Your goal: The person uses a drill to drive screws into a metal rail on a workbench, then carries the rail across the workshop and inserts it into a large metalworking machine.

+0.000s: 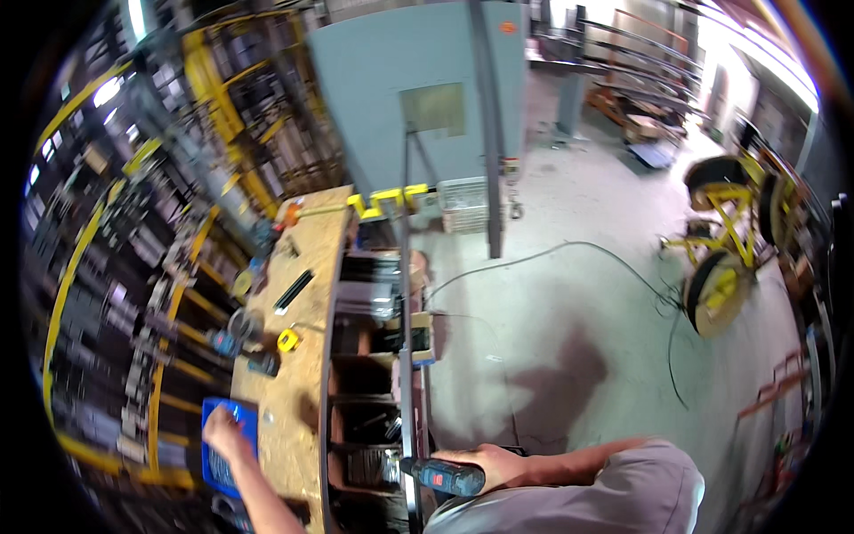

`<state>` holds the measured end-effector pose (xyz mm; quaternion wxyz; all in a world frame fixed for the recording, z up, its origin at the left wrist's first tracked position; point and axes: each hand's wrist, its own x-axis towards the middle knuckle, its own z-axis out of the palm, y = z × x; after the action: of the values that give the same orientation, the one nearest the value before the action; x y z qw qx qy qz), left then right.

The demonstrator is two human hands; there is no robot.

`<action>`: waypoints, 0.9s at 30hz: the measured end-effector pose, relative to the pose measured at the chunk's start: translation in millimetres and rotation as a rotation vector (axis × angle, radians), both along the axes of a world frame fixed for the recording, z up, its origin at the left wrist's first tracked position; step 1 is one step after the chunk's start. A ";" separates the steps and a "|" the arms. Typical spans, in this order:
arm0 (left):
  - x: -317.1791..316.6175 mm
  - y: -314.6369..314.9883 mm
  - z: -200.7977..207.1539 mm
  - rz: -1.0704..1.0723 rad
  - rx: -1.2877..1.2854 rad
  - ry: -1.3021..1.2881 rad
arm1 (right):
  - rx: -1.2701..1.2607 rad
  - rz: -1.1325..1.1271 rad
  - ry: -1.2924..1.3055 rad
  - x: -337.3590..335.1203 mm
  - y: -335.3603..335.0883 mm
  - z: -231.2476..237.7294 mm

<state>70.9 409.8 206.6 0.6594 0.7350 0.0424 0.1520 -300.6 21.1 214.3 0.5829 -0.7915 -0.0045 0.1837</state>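
Note:
My right hand (498,465) is wrapped round a dark blue and black cordless drill (449,477), whose front end points left beside a long dark metal bar (407,383). On the left, my left hand (224,431) is over a blue plastic bin (250,445) at the wooden bench's left edge. Its fingers look curled together, and whatever they may hold is too small to make out. Small parts lie in the bin.
The wooden bench (307,240) carries a yellow tape measure (287,339), black strips (294,291) and another drill (261,362). Open compartments (360,377) line its right side. A cable (569,244) crosses the floor towards yellow-framed reels (729,218). Yellow racks (213,89) stand left.

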 end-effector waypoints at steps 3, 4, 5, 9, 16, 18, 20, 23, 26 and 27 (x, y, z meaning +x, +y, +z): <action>-101.9 -83.7 4.0 -0.313 -0.422 0.136 | 0.086 -0.091 -0.229 -21.7 3.3 5.5; -129.5 -101.5 0.7 -0.378 -0.535 0.192 | 0.137 -0.147 -0.387 -27.3 4.0 -8.3; -163.4 -105.4 -7.9 -0.362 -0.698 0.395 | 0.075 -0.152 -0.378 -31.7 11.8 4.6; -242.4 -109.1 -45.0 -0.247 -1.031 0.702 | 0.175 -0.084 -0.393 -38.0 21.0 13.5; -357.9 -65.9 -69.6 -0.130 -1.464 0.486 | -0.053 0.069 -0.606 -84.0 75.0 -10.8; -375.9 -62.7 -108.8 -0.200 -1.473 0.460 | -0.254 0.094 -0.566 -106.3 74.6 -28.6; -396.3 -72.4 -74.5 -0.049 -1.459 0.547 | -0.397 0.056 -0.566 -125.3 72.2 -45.3; -442.2 -41.0 -76.4 0.014 -1.584 0.442 | -0.492 0.158 -0.619 -137.2 91.9 -72.2; -467.7 -27.6 -66.0 0.081 -1.583 0.374 | -0.562 0.226 -0.672 -146.3 99.9 -83.8; -472.1 -23.6 -60.2 0.098 -1.563 0.380 | -0.586 0.246 -0.685 -147.0 102.8 -87.1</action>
<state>-401.2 386.2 146.4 0.9570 0.0717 0.2803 -0.0206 -447.6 123.9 127.2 0.2736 -0.9314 -0.2384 -0.0271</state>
